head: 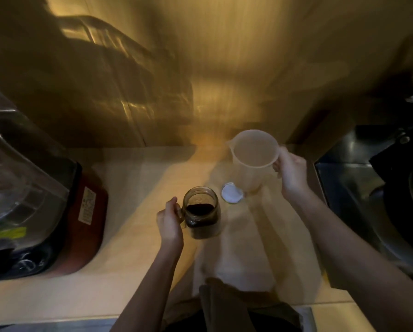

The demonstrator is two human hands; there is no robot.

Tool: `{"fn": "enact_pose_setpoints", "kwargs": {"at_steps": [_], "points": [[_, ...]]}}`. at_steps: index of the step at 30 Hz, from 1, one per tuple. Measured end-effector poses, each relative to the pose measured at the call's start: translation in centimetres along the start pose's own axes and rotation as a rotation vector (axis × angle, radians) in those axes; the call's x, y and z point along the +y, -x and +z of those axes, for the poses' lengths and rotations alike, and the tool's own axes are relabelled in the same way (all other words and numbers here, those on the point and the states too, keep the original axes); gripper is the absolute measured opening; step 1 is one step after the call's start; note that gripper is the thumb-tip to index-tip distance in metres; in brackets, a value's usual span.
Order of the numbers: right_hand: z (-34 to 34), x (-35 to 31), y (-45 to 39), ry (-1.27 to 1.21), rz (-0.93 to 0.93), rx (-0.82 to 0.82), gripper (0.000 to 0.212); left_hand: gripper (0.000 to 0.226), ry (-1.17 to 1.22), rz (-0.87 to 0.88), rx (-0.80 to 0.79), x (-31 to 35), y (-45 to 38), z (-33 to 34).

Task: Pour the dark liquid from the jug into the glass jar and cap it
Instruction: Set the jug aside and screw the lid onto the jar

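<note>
A glass jar with a side handle stands on the wooden counter, about half full of dark liquid, its mouth uncovered. My left hand grips the handle on the jar's left side. My right hand holds a translucent plastic jug by its handle, upright and just above the counter behind and to the right of the jar. The jug looks empty. A round white cap lies flat on the counter between the jar and the jug.
A blender with a clear pitcher and a red base stands on the left. A steel sink holding a dark pan lies to the right. A shiny wall panel rises behind the counter. A cloth hangs at the front edge.
</note>
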State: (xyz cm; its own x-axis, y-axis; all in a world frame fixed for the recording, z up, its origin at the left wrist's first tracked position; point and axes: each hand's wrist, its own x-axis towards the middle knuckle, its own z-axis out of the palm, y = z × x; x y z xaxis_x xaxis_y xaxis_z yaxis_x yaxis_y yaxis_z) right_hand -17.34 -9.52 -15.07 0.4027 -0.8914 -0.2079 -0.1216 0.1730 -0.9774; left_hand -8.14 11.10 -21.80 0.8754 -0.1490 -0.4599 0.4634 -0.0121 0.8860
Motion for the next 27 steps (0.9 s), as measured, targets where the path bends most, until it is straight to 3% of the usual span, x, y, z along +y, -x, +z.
{"fn": "enact_pose_setpoints", "kwargs": {"at_steps": [6,22,27], "points": [[0.9,3.9,-2.4,0.069,0.086,0.074,0.041,0.043,-0.059,-0.108,-0.038,-2.8,-1.4,0.0],[5.6,8.0,-8.5,0.147,0.191,-0.072,0.063,0.044,-0.186,-0.16,-0.026,-4.4,-4.2,1.5],[5.5,9.0,-9.0,0.177,0.202,-0.079,0.064,0.058,-0.198,-0.148,-0.011,-5.0,-4.5,1.2]]}}
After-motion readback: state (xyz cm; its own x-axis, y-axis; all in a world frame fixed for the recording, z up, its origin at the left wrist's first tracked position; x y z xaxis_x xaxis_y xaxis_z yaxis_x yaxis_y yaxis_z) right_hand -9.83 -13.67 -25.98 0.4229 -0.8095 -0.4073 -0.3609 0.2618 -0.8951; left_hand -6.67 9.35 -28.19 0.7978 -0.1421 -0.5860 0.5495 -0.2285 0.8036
